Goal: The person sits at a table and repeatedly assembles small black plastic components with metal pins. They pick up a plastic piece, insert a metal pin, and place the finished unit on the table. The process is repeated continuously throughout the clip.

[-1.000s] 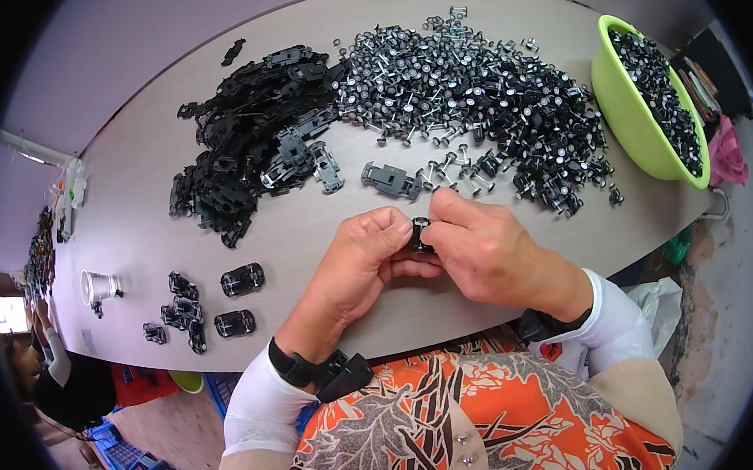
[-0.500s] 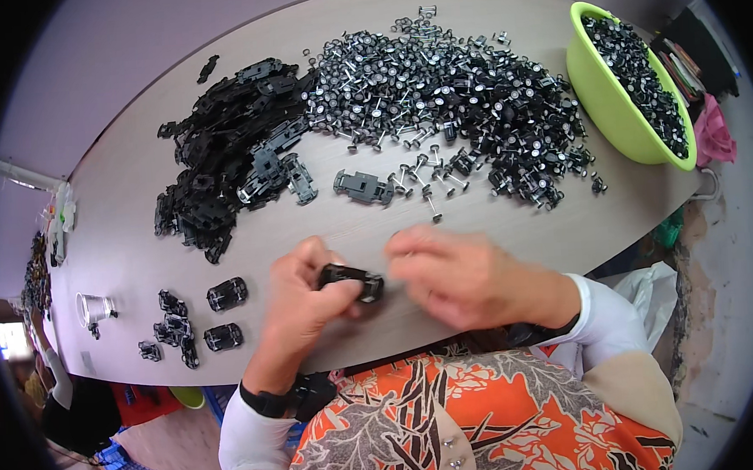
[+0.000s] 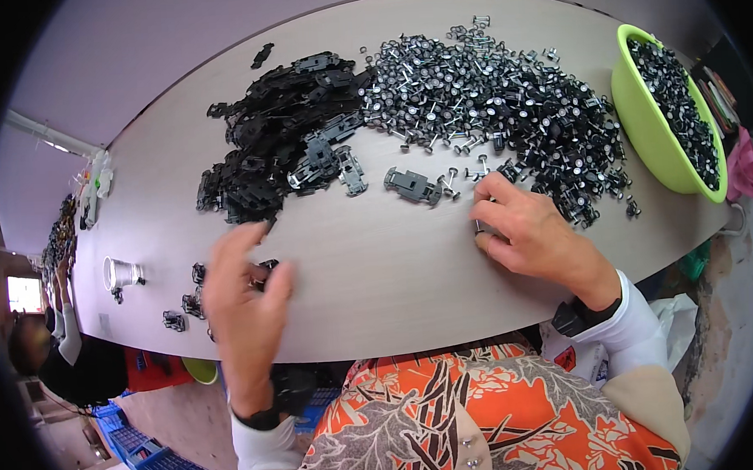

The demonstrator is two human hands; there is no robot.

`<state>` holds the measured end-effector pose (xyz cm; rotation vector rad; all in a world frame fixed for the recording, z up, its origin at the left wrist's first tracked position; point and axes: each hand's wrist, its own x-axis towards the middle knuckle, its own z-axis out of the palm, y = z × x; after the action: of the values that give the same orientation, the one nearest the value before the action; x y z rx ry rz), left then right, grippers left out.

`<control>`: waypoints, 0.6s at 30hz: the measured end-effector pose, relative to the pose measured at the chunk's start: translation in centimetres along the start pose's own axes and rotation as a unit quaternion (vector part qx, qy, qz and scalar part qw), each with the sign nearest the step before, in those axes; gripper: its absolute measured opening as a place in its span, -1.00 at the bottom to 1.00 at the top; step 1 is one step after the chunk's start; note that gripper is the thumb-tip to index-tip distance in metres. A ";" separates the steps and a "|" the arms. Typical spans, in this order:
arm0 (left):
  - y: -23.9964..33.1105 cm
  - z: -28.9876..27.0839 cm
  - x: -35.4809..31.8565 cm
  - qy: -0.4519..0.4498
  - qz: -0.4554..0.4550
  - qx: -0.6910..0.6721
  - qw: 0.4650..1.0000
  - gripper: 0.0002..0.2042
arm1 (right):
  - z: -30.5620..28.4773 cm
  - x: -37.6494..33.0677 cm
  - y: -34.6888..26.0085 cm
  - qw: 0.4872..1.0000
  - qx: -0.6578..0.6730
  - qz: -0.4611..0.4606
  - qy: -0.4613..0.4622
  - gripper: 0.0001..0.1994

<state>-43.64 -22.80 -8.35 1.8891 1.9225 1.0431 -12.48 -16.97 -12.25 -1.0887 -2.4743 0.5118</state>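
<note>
Toy-car assembly, early stage: few finished pieces lay left of the black chassis pile point(image 3: 277, 129).
Left hand point(image 3: 244, 301), released, hovered over finished pieces point(image 3: 194, 302); right hand point(image 3: 534, 235) pinched an axle beside the large wheel-axle heap point(image 3: 497, 92).

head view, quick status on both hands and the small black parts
Left hand open, over the small finished black pieces at the table's near-left edge. Right hand fingertips down on a wheel axle beside the axle pile. Loose black chassis lies apart, untouched.

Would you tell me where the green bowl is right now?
In the head view the green bowl sits at the table's far right edge, filled with small dark parts, just right of the wheel-axle pile and beyond the right hand.
</note>
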 end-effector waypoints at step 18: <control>3.7 10.5 5.2 -0.359 -0.214 -0.515 0.748 -0.90 | -0.5 0.3 -0.5 0.977 0.145 -0.038 0.150 -0.60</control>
<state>-34.84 -14.99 -11.97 0.8943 0.8840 0.7647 -12.70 -16.93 -11.50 -0.8799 -2.0927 0.6142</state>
